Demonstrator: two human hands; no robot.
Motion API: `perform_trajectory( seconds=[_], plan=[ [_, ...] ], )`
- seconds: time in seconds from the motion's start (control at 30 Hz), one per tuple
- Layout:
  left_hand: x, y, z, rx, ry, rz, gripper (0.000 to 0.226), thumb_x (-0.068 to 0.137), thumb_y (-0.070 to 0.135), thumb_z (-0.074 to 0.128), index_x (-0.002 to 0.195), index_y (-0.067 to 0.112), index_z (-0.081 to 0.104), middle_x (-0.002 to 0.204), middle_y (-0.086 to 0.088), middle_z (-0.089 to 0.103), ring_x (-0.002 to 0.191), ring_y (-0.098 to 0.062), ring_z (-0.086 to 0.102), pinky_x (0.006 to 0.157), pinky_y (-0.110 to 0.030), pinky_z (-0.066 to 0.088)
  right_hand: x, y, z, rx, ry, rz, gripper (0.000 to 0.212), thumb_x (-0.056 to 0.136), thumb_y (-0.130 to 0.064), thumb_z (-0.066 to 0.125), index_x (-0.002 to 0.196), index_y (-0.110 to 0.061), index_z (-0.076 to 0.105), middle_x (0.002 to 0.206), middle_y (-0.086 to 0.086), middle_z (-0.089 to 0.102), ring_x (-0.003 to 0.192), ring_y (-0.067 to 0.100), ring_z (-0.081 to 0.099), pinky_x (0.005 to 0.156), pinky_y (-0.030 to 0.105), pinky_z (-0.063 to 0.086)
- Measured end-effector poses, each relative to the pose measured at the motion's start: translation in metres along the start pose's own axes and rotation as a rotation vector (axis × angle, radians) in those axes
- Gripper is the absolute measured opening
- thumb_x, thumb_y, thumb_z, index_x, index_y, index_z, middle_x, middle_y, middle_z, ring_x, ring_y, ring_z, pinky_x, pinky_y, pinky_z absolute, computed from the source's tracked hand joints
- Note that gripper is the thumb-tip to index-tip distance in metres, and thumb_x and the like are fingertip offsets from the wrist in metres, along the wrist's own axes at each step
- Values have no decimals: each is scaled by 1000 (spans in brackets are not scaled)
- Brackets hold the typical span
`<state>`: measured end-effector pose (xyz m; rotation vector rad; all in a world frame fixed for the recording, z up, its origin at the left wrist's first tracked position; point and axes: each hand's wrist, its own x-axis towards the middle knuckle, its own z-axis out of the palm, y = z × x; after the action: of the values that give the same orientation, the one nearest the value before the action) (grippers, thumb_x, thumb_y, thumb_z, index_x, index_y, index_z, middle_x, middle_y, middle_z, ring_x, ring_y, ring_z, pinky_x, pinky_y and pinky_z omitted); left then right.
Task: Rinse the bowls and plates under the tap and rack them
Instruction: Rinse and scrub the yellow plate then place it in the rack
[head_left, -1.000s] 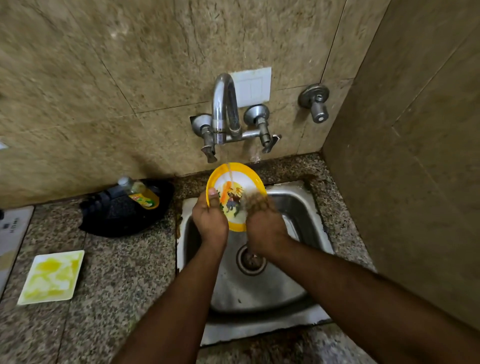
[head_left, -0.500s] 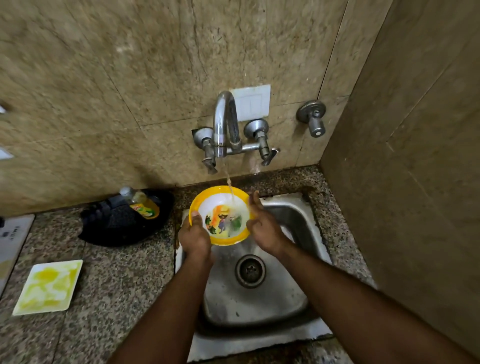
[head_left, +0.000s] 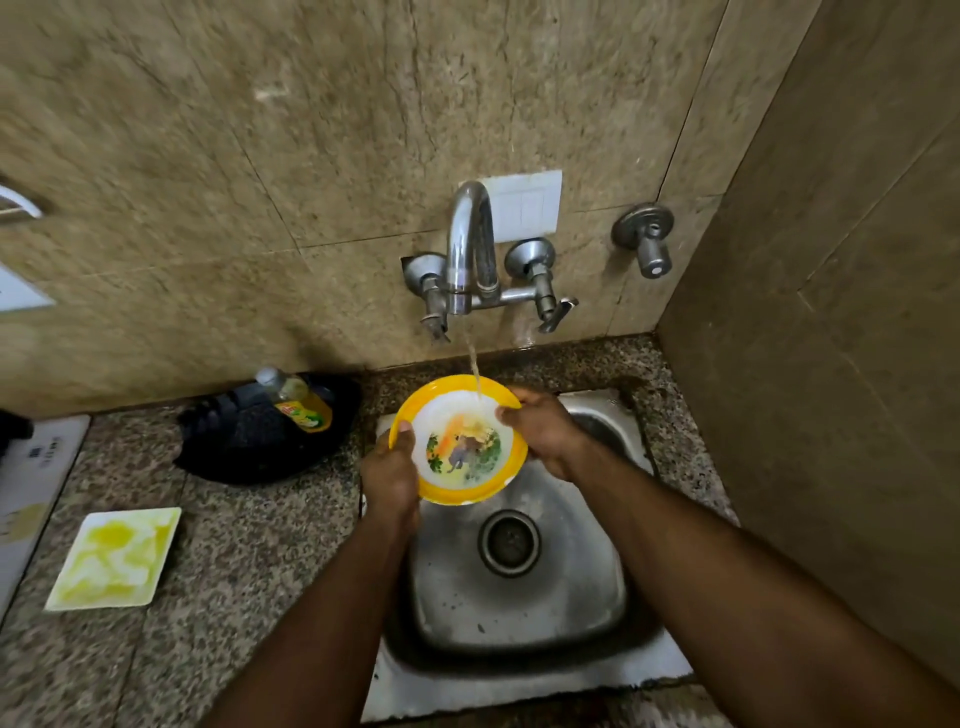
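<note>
Nearest me is the front lip of the steel sink (head_left: 519, 686), and past it the drain (head_left: 509, 543) sits open in the basin floor. Above the drain I hold the yellow-rimmed bowl (head_left: 460, 441), tilted face-up toward me over the back half of the basin. My left hand (head_left: 389, 473) is clamped on its left rim, thumb inside the lip and the rest of my fingers hidden beneath. My right hand (head_left: 545, 428) pinches the far-right rim, fingertips curled over the edge.

The stream from the tap (head_left: 470, 244) lands on the bowl's far inner wall, close to my right fingertips. I judge the main risk is slip: both grips are on a wet, smooth rim, and if I turn the bowl carelessly it could drop onto the steel. The tilt may also throw water toward the counter's front edge.

On the counter to my left, near its front, lies a square plate (head_left: 114, 558) smeared yellow, not yet rinsed. Farther back, against the wall, a soap bottle (head_left: 298, 402) lies on a dark pan (head_left: 249, 441). I see no rack here, so I'll carry a dripping bowl out of view.
</note>
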<state>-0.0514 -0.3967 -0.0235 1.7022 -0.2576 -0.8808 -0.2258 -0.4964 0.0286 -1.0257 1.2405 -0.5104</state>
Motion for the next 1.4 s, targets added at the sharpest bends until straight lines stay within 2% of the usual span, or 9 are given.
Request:
perform_trajectory(
  seconds=[0.1, 0.17, 0.33, 0.5, 0.6, 0.87, 1.1, 1.2, 1.4],
  plan=[
    [-19, 15, 13, 605, 33, 306, 44, 96, 48, 61, 122, 14, 69, 109, -17, 74, 100, -41, 70, 84, -40, 55, -6, 3, -4, -44, 143, -140, 28, 96, -4, 64, 123, -10, 70, 110, 10, 73, 109, 34, 69, 95, 47, 56],
    [-29, 21, 34, 710, 32, 318, 46, 100, 30, 55, 142, 12, 53, 122, -20, 68, 106, -43, 66, 85, -43, 53, -12, -1, -4, -205, 231, -248, 24, 97, -13, 65, 120, -13, 74, 108, 5, 74, 109, 28, 68, 97, 36, 53],
    [-33, 22, 78, 493, -156, 289, 53, 99, 50, 37, 122, 12, 67, 117, -16, 71, 107, -37, 66, 89, -39, 49, -33, -2, -21, -550, 297, -375, 28, 99, -30, 58, 122, -24, 72, 115, 2, 75, 107, 24, 67, 91, 32, 52],
    [-19, 33, 92, -36, -347, -99, 12, 90, 21, 78, 92, 10, 73, 101, -15, 76, 99, -31, 69, 98, -48, 56, -38, 6, -57, -412, 352, -376, 33, 92, -35, 57, 115, -21, 75, 101, -1, 78, 95, 20, 71, 90, 39, 57],
    [-19, 28, 95, 69, -297, -133, 25, 78, 37, 88, 79, 16, 77, 97, -15, 79, 92, -31, 73, 92, -49, 60, -36, 5, -59, -412, 425, -376, 31, 96, -30, 61, 120, -16, 74, 107, 3, 77, 98, 22, 71, 91, 38, 57],
    [-17, 15, 68, -206, -446, -179, 32, 99, -3, 56, 130, -1, 64, 123, -21, 71, 100, -33, 71, 84, -43, 62, -32, 9, -46, -237, 551, -356, 31, 96, -31, 62, 120, -14, 74, 108, 4, 77, 99, 25, 71, 91, 44, 58],
    [-25, 4, 62, -143, -23, -160, 24, 103, 23, 61, 91, 5, 72, 78, -3, 70, 73, -18, 64, 64, -22, 54, -33, 14, -10, -157, 523, -395, 28, 101, -24, 61, 124, -12, 72, 115, 4, 74, 108, 21, 66, 98, 36, 52],
    [-22, -1, 44, -160, 71, -97, 33, 99, 33, 67, 74, 12, 75, 78, -2, 75, 82, -25, 68, 80, -40, 59, -28, 13, -4, 6, 387, -318, 26, 102, -15, 61, 125, -9, 70, 110, 2, 71, 108, 23, 66, 96, 38, 53],
    [-25, 11, -1, -231, -289, 26, 14, 101, 13, 61, 105, 12, 75, 102, -17, 75, 86, -28, 68, 78, -42, 56, -15, 19, -5, 284, 237, -102, 29, 103, -17, 59, 131, -12, 65, 124, 11, 71, 102, 24, 68, 83, 34, 55]
  ],
)
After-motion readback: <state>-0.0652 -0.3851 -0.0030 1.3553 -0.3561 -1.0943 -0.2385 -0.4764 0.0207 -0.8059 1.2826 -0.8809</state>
